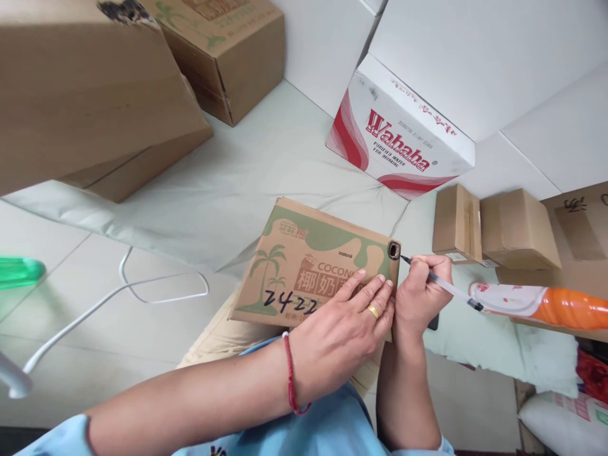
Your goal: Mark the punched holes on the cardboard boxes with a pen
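A brown and green coconut-drink carton (304,253) rests on my lap, with "2422" written on its face in black marker. My left hand (346,323), with a gold ring and a red string bracelet, lies flat on the carton's right part, fingers stretched out. My right hand (422,291) is closed on a pen (439,282) beside the carton's right edge. The pen's tip points at a dark round hole (394,250) in the carton's upper right corner.
A white and red Wahaha box (403,133) stands behind the carton. Large brown cartons (95,95) are at upper left, small brown boxes (494,228) at right. An orange and white packet (536,304) lies at right. A white wire hanger (142,285) lies on the floor.
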A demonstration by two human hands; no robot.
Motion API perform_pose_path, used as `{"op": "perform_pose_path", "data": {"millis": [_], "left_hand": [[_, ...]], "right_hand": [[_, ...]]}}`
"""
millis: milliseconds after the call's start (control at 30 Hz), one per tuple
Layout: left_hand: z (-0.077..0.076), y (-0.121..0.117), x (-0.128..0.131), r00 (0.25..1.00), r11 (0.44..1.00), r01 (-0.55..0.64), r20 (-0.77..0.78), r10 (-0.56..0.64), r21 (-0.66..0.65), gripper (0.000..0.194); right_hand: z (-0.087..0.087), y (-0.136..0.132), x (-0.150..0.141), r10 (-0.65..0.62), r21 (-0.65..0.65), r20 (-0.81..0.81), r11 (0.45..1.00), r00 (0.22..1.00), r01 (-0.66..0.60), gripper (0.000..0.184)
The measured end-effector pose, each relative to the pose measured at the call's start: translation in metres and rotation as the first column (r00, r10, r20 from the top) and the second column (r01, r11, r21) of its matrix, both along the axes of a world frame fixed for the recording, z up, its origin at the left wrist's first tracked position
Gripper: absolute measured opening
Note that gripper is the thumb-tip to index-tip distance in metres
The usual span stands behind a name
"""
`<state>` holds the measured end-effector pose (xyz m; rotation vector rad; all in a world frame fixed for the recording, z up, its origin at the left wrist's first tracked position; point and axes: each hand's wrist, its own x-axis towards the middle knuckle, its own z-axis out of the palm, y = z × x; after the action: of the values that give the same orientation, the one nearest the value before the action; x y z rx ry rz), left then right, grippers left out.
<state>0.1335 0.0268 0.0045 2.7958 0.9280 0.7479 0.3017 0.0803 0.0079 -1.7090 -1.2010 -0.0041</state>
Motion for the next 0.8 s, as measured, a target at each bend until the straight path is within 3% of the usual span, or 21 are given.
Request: {"op": "perform_pose_path", "data": {"millis": [233,400,500,800], "left_hand": [[0.0010,0.0012,-0.0002,1.000,1.000,-0.003,-0.009,0.003,0.001,0.050],[0.0017,0.0021,-0.0011,1.000,1.000,-0.011,0.005,0.011,0.008,0.048],[0.0021,0.0020,-0.0012,1.000,1.000,-0.007,0.004,0.007,0.004,0.048],[0.0021,0.0014,-0.0020,1.000,1.000,-0.003,-0.017,0.003,0.003,0.049]], "right_hand": [[0.0022,-0.0019,-0.0028,0.076,-0.025,-0.009,0.997,0.997,-0.076,0.015],[0.0004,-0.0026,-0.0030,0.173,0.026,-0.079,0.985,0.982,-0.172,0.013],[0.0015,-0.0020,-0.0043,0.210,-0.020,-0.071,0.977,0.975,-0.212,0.017],[0.0024,0.0008,-0.0050,0.162,-0.083,-0.062,0.983,0.985,-0.166,0.021]]}}
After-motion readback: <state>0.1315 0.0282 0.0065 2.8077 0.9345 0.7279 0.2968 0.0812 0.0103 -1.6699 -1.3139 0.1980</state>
